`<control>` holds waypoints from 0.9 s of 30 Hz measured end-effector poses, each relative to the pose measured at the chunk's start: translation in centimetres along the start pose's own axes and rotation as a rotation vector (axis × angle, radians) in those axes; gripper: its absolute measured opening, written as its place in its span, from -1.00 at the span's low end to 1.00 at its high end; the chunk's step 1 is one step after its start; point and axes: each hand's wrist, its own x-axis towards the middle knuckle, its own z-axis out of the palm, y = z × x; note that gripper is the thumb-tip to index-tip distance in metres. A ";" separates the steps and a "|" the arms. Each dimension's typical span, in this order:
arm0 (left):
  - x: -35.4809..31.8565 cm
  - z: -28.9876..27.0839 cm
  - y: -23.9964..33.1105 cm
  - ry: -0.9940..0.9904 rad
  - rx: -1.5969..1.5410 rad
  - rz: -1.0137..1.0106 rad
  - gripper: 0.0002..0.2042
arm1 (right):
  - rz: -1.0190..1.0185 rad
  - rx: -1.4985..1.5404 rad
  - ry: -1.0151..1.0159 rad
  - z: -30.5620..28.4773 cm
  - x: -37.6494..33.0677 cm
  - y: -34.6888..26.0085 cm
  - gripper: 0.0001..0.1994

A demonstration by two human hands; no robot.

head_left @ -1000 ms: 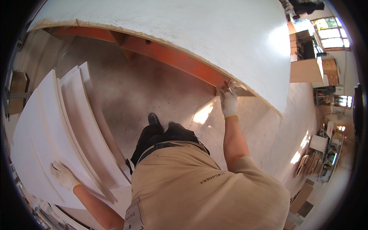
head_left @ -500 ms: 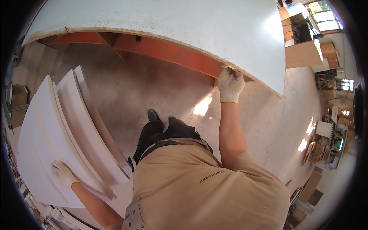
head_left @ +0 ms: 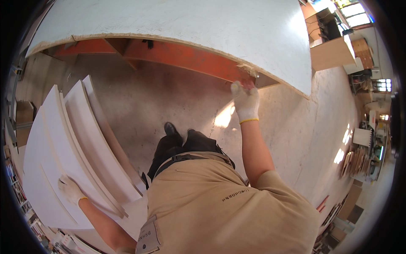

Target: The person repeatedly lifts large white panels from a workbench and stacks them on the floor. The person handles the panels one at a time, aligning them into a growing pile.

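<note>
Right grip (head_left: 245,100) (closure too blurred to tell) near the desk (head_left: 190,27); left grip (head_left: 70,189), open on a panel (head_left: 42,154), should steady it.

Woodworking workshop, broad worktable (head_left: 182,21), white panels (head_left: 44,152), stacked boards (head_left: 355,164)

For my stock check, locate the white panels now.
In the head view, the white panels are on the left, beside the black trousers, with the left hand on the leftmost.
</note>
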 end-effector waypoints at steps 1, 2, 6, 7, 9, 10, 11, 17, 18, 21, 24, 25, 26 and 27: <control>-0.1 -0.1 0.1 -0.022 0.040 -0.003 -0.36 | -0.017 0.078 0.090 -0.3 0.2 -0.5 -0.60; -0.1 -0.2 0.3 -0.018 0.044 -0.002 -0.36 | -0.034 0.157 0.181 -0.5 0.5 -1.1 -0.61; -0.2 -0.4 0.7 -0.015 0.029 -0.020 -0.34 | -0.165 0.173 -0.187 0.8 2.0 -2.4 -0.65; -0.2 -0.5 0.7 -0.030 0.060 0.002 -0.34 | -0.123 0.252 -0.197 1.8 2.7 -2.0 -0.64; -0.3 -0.6 0.7 -0.032 0.035 0.003 -0.34 | -0.080 0.420 -0.150 3.7 4.1 -1.0 -0.61; -0.4 -0.7 0.8 -0.054 0.086 0.034 -0.34 | -0.078 0.509 -0.095 4.7 4.8 -0.3 -0.59; -0.4 -0.8 0.7 -0.061 0.106 0.051 -0.34 | -0.069 0.612 -0.039 5.6 5.3 0.3 -0.58; -0.3 -0.6 0.7 -0.039 0.024 0.008 -0.32 | 0.138 0.682 -0.259 9.2 5.2 1.7 -0.53; -0.3 -0.5 0.6 -0.030 -0.009 -0.013 -0.32 | 0.147 0.694 -0.213 9.6 4.7 1.6 -0.53; -0.3 -0.1 0.0 0.006 -0.021 0.002 -0.32 | 0.158 0.694 -0.172 10.7 3.5 1.1 -0.52; -0.2 0.0 -0.1 -0.007 -0.012 0.031 -0.32 | 0.145 0.634 -0.126 10.8 3.0 0.6 -0.54; -0.2 0.0 -0.1 -0.030 0.016 0.033 -0.32 | 0.139 0.628 -0.128 10.7 3.0 0.5 -0.55; -0.1 -0.1 0.0 -0.049 0.023 0.021 -0.32 | 0.120 0.613 -0.079 10.3 3.2 0.5 -0.57; -0.2 -0.2 0.0 -0.047 -0.003 0.012 -0.32 | 0.147 0.625 -0.133 9.9 3.5 0.5 -0.60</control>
